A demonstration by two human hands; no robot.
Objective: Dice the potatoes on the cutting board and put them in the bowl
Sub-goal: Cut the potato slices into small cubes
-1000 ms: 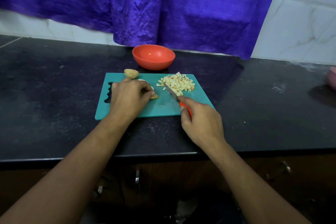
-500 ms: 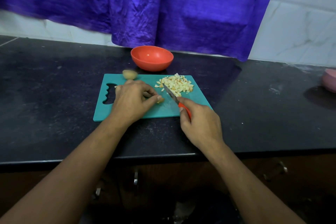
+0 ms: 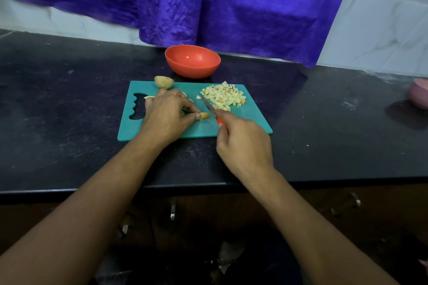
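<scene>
A teal board (image 3: 251, 124) lies on the black worktop (image 3: 69, 111), midway along it and nearer its front edge. At the board's far right corner sits a heap of pale yellow dice (image 3: 224, 97), small and roughly even, some with tan skin on one face. A brown, unpeeled potato (image 3: 164, 82) rests on the board's far edge, left of the middle.

The left hand (image 3: 168, 114) is curled over pale slices (image 3: 149, 97) that peek out past its fingers, and its thumb and forefinger pinch a small skin-backed piece (image 3: 205, 115). The right hand (image 3: 243, 146) grips the red handle of a knife (image 3: 208, 105). The blade slants away and leftward, just beside that piece, its tip near the heap.

A red bowl (image 3: 192, 61) stands just beyond the board's far edge. A purple cloth (image 3: 231, 7) hangs behind it, and a pink dish (image 3: 420, 93) sits at the worktop's right edge.
</scene>
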